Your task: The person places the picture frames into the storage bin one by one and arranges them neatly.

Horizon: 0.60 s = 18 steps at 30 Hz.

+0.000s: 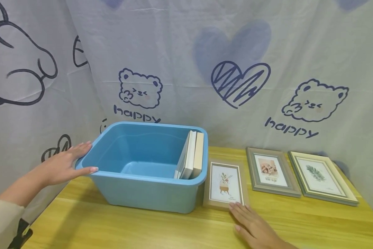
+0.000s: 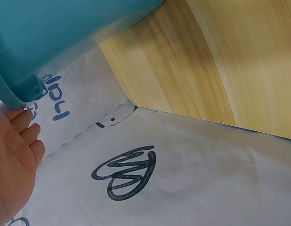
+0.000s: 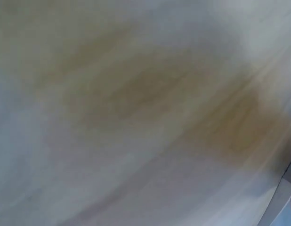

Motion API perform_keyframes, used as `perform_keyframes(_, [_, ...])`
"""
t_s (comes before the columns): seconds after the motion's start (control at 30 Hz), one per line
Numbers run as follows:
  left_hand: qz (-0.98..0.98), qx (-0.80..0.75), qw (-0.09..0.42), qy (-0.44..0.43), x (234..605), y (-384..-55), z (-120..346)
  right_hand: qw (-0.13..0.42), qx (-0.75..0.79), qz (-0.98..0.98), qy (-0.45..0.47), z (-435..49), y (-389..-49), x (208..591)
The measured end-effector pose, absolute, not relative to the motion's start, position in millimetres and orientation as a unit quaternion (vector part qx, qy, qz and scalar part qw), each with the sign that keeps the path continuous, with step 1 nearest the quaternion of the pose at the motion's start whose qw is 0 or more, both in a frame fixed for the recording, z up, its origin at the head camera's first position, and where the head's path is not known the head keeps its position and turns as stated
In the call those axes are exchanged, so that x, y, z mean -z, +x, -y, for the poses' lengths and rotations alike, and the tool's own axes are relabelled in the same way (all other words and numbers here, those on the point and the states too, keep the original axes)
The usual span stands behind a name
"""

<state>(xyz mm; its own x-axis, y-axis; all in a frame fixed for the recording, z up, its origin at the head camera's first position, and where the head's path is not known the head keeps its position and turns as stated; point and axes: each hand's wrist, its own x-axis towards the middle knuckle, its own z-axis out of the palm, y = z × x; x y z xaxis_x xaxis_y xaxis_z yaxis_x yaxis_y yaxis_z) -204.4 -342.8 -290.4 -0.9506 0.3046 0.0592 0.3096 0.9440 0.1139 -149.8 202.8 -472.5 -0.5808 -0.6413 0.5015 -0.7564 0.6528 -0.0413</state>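
Note:
My left hand (image 1: 63, 166) grips the near-left corner of a blue plastic tub (image 1: 146, 192), thumb along the front rim and fingers at the left rim. In the left wrist view, curled fingers (image 2: 31, 134) show just below the rim. Fairly straight, the fingers of my right hand (image 1: 256, 228) touch the lower right corner of a picture frame (image 1: 225, 183) with a plant print, lying flat beside the tub. Inside the tub, a white-edged picture frame (image 1: 188, 155) and a cream one (image 1: 199, 152) stand upright against the right wall.
A grey-brown picture frame (image 1: 272, 171) with a flower print and a cream-green frame (image 1: 320, 176) with a leaf print lie at the right. All rest on a yellow wooden table (image 1: 136, 228). A printed white curtain (image 1: 180, 69) hangs behind and at the left. The right wrist view is mostly blurred.

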Motion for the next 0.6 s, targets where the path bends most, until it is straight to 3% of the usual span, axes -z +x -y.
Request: perform_keyframes(0.6, [0.985, 0.064, 0.024, -0.159, 289.3, -204.5, 342.8, 0.224, -0.145, 0.880, 0.392, -205.1, -135.7, 480.3])
